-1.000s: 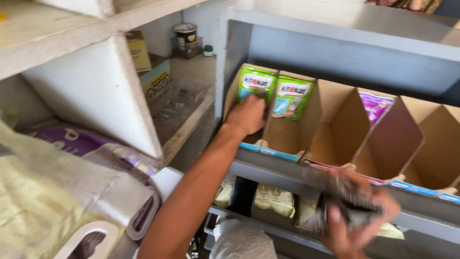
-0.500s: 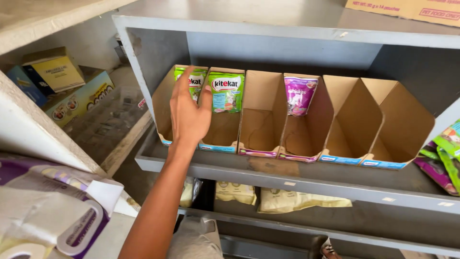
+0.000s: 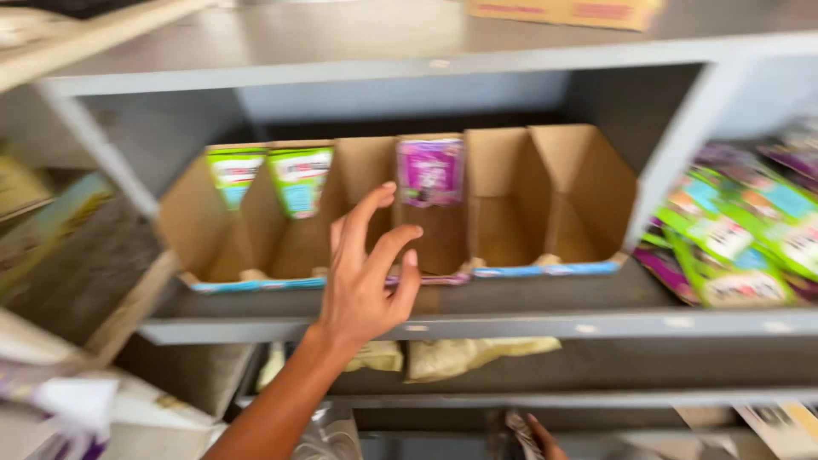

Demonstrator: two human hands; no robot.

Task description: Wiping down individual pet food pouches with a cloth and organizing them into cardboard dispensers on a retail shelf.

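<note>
My left hand (image 3: 362, 290) reaches up with fingers spread and holds nothing, hovering in front of a row of open cardboard display trays (image 3: 588, 183) on a grey metal shelf (image 3: 528, 324). Two green pouches (image 3: 300, 177) stand in the left compartments. A purple pouch (image 3: 430, 170) stands just above my fingertips, and the right compartments show only bare cardboard. Only a sliver of my right hand (image 3: 541, 436) shows at the bottom edge, its fingers against a dark pouch (image 3: 513, 426).
A loose pile of green and purple pouches (image 3: 733, 238) lies on the shelf to the right. Yellowish packs (image 3: 477, 353) lie on the lower shelf. White wrapped packages (image 3: 68, 400) sit at the bottom left. A cardboard box (image 3: 562, 10) rests on top.
My left hand has come off the green pouch in the left compartment and moved right, now open before the purple pouch. The view has swung to the right.
</note>
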